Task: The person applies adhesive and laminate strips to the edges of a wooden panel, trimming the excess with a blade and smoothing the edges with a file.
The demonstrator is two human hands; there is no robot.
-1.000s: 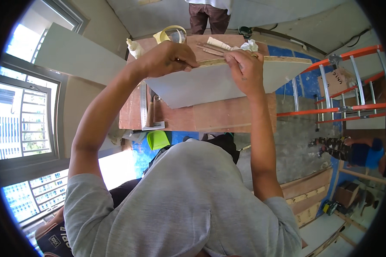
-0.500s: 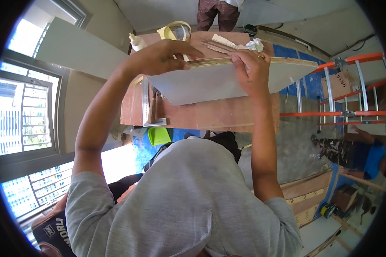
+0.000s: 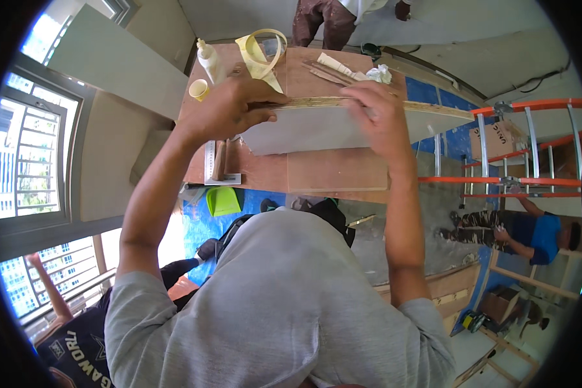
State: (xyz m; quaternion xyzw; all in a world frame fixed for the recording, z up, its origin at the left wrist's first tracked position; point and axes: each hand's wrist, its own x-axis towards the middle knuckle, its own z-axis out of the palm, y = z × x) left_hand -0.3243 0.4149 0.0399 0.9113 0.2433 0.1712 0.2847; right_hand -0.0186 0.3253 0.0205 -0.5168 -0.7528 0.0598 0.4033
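A white-faced board (image 3: 304,132) with a layered plywood edge stands on its long side across the brown worktable (image 3: 258,165). My left hand (image 3: 229,107) grips its upper edge near the left end, thumb on the near face and fingers over the top. Further right, my right hand (image 3: 385,123) straddles the same edge, its thumb and fingers apart and partly blurred. Below my left wrist lie a metal square (image 3: 229,180) and a wooden-handled tool (image 3: 220,160). Behind the board are a white squeeze bottle (image 3: 209,61), a small paper cup (image 3: 199,90) and a curled pale yellow strip (image 3: 282,48).
Thin wood strips (image 3: 326,72) and crumpled white paper (image 3: 379,74) lie at the table's far side. An orange ladder (image 3: 530,182) is on the right. People stand across the table (image 3: 326,22), at right (image 3: 533,236) and lower left (image 3: 77,349). A green dustpan (image 3: 222,202) lies on blue sheeting.
My left hand has closed in on the board's edge. My right hand's grip has loosened, and the view has shifted a little. The paper cup has come into sight.
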